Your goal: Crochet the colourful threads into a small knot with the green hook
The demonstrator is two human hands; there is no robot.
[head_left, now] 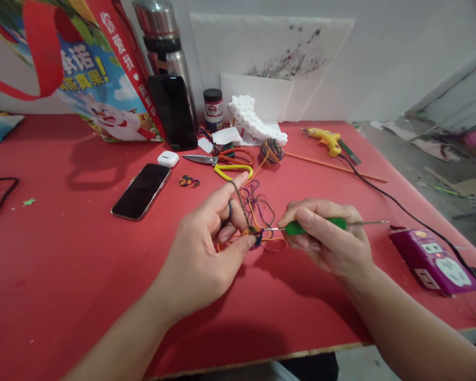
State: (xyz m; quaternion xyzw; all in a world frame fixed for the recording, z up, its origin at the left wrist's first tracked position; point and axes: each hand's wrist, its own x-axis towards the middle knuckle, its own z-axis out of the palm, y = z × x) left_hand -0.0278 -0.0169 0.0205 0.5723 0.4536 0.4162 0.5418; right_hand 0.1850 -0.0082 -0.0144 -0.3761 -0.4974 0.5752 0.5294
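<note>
Between the thumb and fingers of my left hand (206, 248) is pinched a small multicoloured crochet piece (254, 236). A dark strand of yarn (241, 201) runs from it up over my raised index finger, and a loop circles another finger. My right hand (329, 235) grips the green handle of a crochet hook (337, 225). The hook's thin metal shaft points left and reaches the crochet piece; a second metal end sticks out to the right. Loose orange and purple yarn lies tangled behind the piece, leading toward a yarn ball (272, 152).
Scissors (226, 161), a black phone (143, 190), an earbud case (168, 158) and a small crocheted scrap (189, 181) lie on the red table (83, 275). A yellow glue gun (323, 139) trails its cord to a purple power block (434, 262) at right. A bag (111, 79) and flask (170, 53) stand behind.
</note>
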